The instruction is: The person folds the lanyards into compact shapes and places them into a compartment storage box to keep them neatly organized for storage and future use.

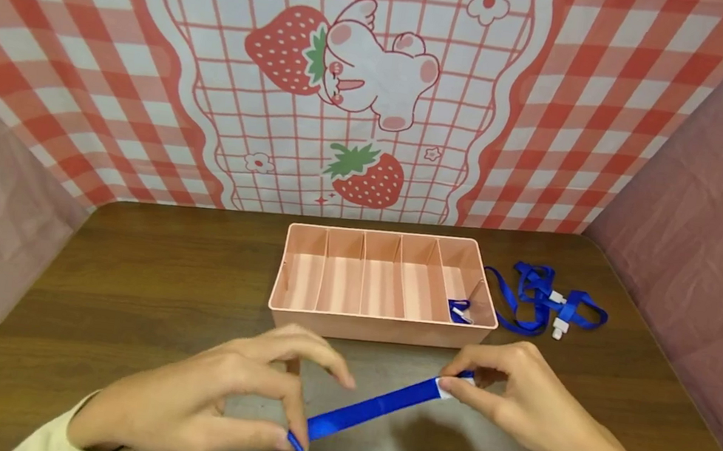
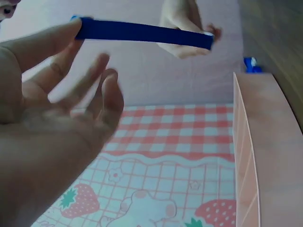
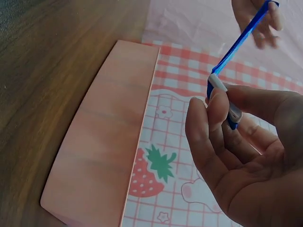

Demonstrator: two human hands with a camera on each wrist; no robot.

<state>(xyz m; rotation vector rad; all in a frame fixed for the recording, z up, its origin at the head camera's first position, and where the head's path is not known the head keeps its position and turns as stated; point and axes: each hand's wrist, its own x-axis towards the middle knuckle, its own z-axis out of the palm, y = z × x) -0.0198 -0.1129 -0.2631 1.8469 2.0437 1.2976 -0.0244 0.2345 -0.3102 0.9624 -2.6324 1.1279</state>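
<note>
Head view: bright, even overhead light; soft shadows lie on the worktop (image 1: 128, 273) beneath both hands, with a pale sheen near the bottom edge. Wide-angle lens bends straight lines toward the corners. Left wrist view: near left hand (image 2: 52, 123) blurred, image washed out. Right wrist view: right hand (image 3: 246, 156) soft, backdrop hazy.

A dark wooden table (image 1: 149, 268) fills the lower part of the room. Toward its far edge stands a pink plastic organizer tray (image 1: 380, 328), split by upright dividers into 5 narrow compartments; a small blue strap with a white clip (image 1: 459, 311) lies in the rightmost one. Just right of the tray, a tangle of blue lanyards (image 1: 543, 300) with white clips rests on the wood. Behind hangs a red-and-white checked cloth (image 1: 350, 90) printed with strawberries and a bunny. Pinkish fabric panels (image 1: 712, 206) flank both sides.
</note>
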